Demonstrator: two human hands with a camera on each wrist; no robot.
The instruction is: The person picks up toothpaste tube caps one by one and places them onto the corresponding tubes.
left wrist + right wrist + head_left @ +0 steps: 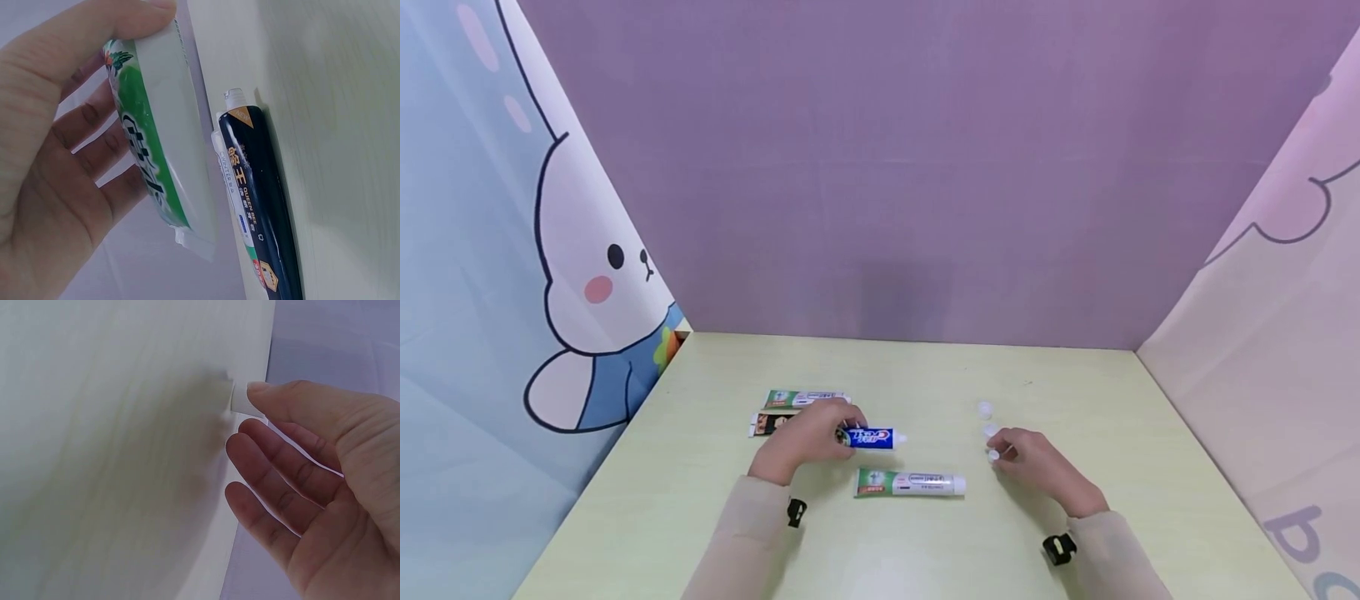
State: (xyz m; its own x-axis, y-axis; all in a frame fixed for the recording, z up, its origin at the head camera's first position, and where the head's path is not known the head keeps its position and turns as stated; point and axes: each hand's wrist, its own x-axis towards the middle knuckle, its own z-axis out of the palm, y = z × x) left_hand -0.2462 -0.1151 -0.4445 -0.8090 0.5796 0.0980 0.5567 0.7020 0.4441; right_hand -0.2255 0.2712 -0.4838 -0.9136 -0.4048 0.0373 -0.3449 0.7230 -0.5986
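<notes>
Toothpaste tube (872, 438) in left hand (812, 432)

The left hand (62, 175) grips the green tube (165, 131) with the thumb across its upper part and the fingers behind it. The tube has white and green bands; its flat, pale end points downward in the view. To its right, apart from it, the black tube (259, 194) lies on the table (337, 125), white nozzle at the upper end, gold lettering along the body. The white tube (232, 194) lies alongside, partly hidden by the black tube.
</notes>
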